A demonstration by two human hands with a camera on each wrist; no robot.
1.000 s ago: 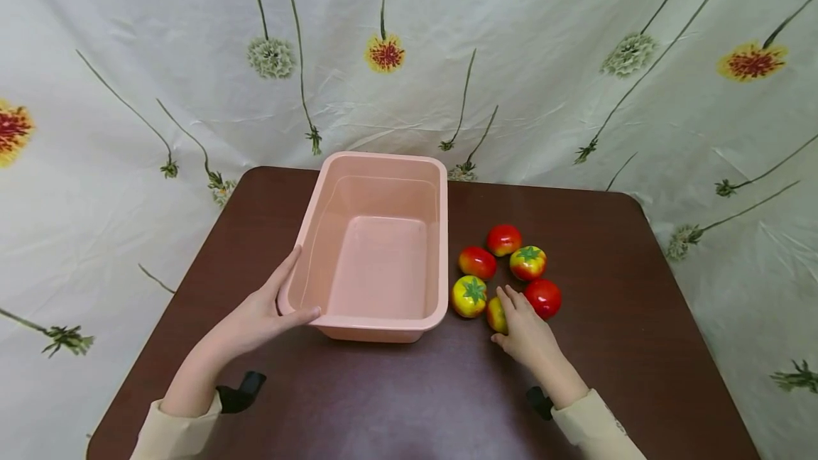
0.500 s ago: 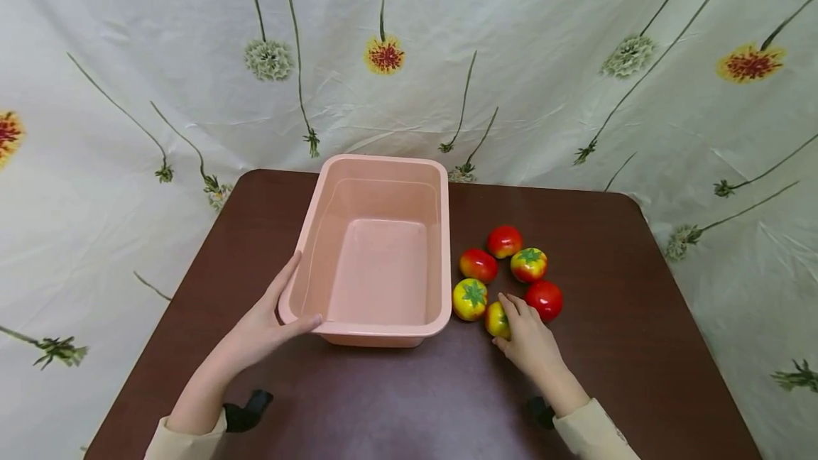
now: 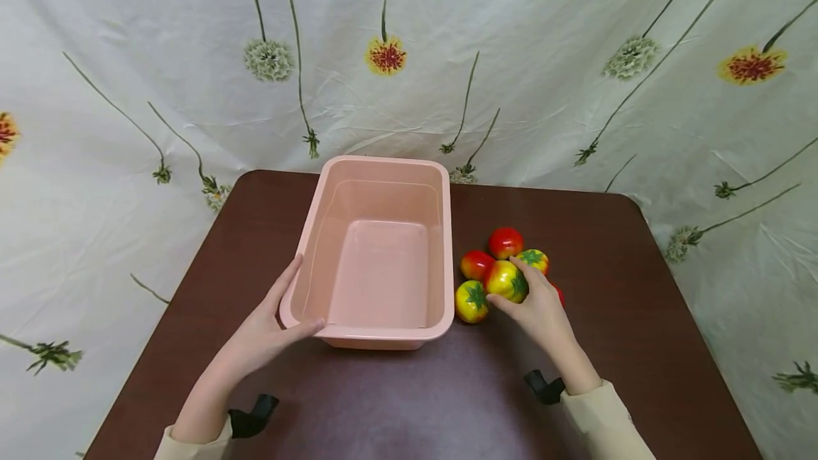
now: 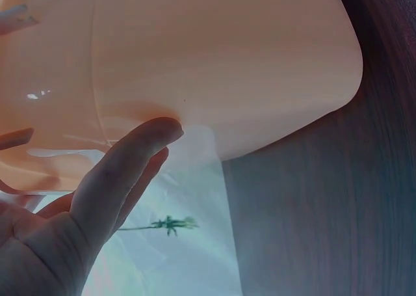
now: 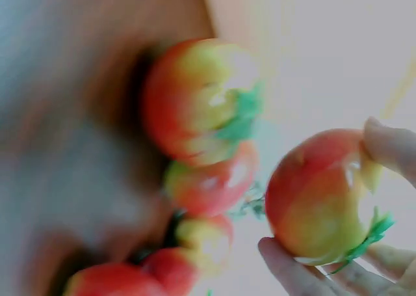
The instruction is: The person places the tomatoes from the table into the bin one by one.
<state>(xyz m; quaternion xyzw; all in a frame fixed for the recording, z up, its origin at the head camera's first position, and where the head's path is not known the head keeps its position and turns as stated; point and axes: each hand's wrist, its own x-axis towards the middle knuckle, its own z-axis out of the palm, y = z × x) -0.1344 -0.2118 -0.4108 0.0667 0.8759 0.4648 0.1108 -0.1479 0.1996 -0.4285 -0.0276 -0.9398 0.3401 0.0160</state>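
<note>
An empty pink plastic tub point(image 3: 441, 261) stands on the brown table point(image 3: 396, 403). My left hand point(image 3: 271, 325) lies with straight fingers against the tub's near left corner point(image 4: 195, 107), thumb on the front rim. My right hand point(image 3: 537, 307) pinches a yellow-red toy tomato point(image 3: 506, 280) point(image 5: 318, 198) and holds it lifted just above the cluster to the right of the tub. On the table lie other tomatoes: a yellow one point(image 3: 471, 302), a red one point(image 3: 475, 263), another red one point(image 3: 505, 241) and a yellow-green one point(image 3: 535, 258). A red one is mostly hidden behind my hand.
A white cloth with printed flowers point(image 3: 409, 55) hangs behind and around the table. The table's right edge point(image 3: 696, 318) and left edge point(image 3: 172, 297) drop off to that cloth. Black wrist mounts point(image 3: 543, 387) show at both sleeves.
My right hand closed on the nearest yellow-red tomato and raised it off the table, moving up and slightly left. The left hand stayed on the tub corner.
</note>
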